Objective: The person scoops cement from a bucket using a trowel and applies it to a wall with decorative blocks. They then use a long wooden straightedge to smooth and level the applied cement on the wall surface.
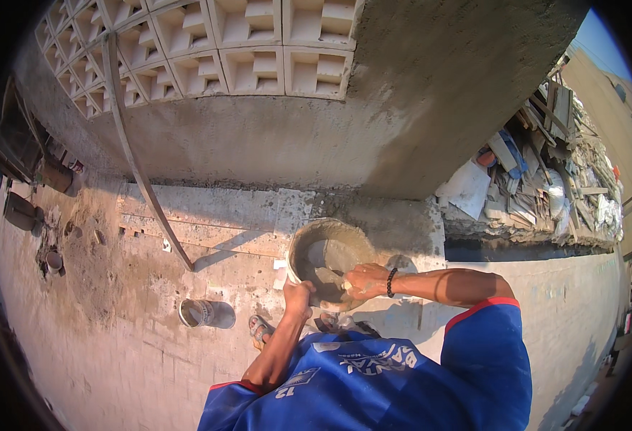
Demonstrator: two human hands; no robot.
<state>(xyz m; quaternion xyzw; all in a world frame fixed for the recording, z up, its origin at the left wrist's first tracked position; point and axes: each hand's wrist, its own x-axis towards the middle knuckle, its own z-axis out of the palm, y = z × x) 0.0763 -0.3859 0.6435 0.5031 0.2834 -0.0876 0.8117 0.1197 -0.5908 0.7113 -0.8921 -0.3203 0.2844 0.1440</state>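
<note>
A mortar-crusted bucket stands in front of me, with wet grey mortar inside. Its near left rim is gripped by my left hand, fingers closed over the edge. My right hand, with a dark beaded bracelet at the wrist, is closed at the bucket's right side. It holds what looks like a trowel by a pale handle; the blade is down in the mortar and mostly hidden.
Ahead rises a partly wet plastered wall below pale vent blocks. A long wooden batten leans on it. A small bucket stands at left, near my sandalled foot. Rubble and scrap wood lie at far right.
</note>
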